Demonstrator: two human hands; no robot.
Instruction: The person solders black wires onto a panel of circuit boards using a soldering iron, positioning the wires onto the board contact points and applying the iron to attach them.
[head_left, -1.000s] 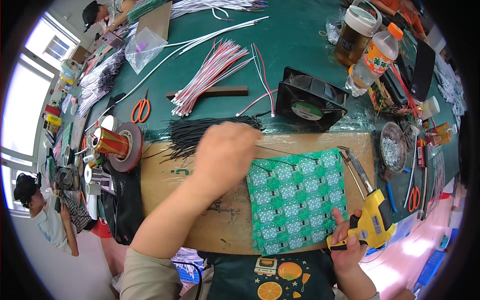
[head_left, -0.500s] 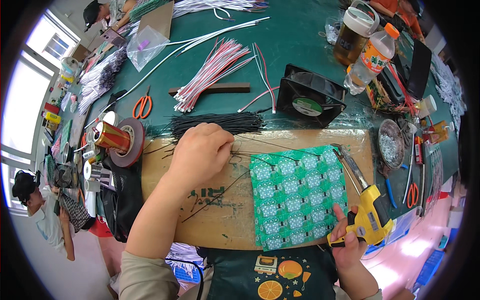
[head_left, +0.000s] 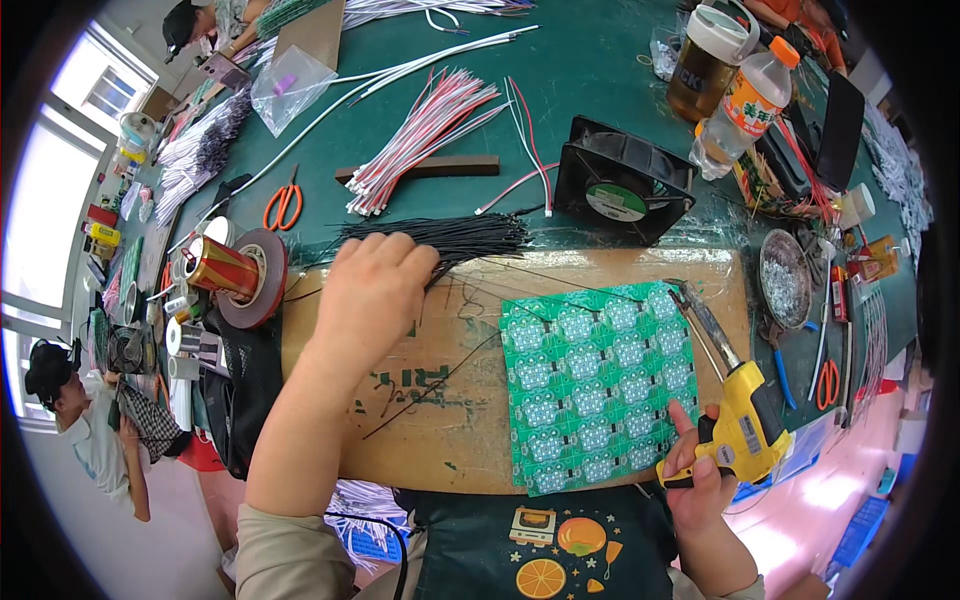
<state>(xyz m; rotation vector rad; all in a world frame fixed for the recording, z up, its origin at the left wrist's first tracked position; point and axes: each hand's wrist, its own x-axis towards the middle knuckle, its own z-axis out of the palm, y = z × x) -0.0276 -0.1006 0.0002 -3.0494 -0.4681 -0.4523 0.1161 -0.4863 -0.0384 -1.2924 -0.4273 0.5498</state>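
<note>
A bundle of thin black wires (head_left: 470, 236) lies along the far edge of a brown cardboard sheet (head_left: 440, 455). My left hand (head_left: 378, 285) is over the bundle's near left side, its curled fingers pressed on black wires; the fingertips are partly hidden. To the right lies a green circuit board panel (head_left: 590, 385) with rows of repeated white-marked units. Several loose black wires run from near the bundle to its upper part. My right hand (head_left: 700, 480) grips a yellow-and-black soldering gun (head_left: 745, 425) beside the panel's right edge, its metal tip by the upper right corner.
Beyond the cardboard stand a black fan (head_left: 625, 185) and red-and-white wires (head_left: 425, 140) on a dark bar. At left are orange scissors (head_left: 283, 205), a can (head_left: 222, 268) and a tape reel (head_left: 268, 285). Bottles (head_left: 745, 110) and a metal dish (head_left: 785, 280) stand at right. Other people sit nearby.
My left hand has shifted slightly left and away from me, along the black wire bundle. My right hand and the soldering gun stay nearly in place beside the panel.
</note>
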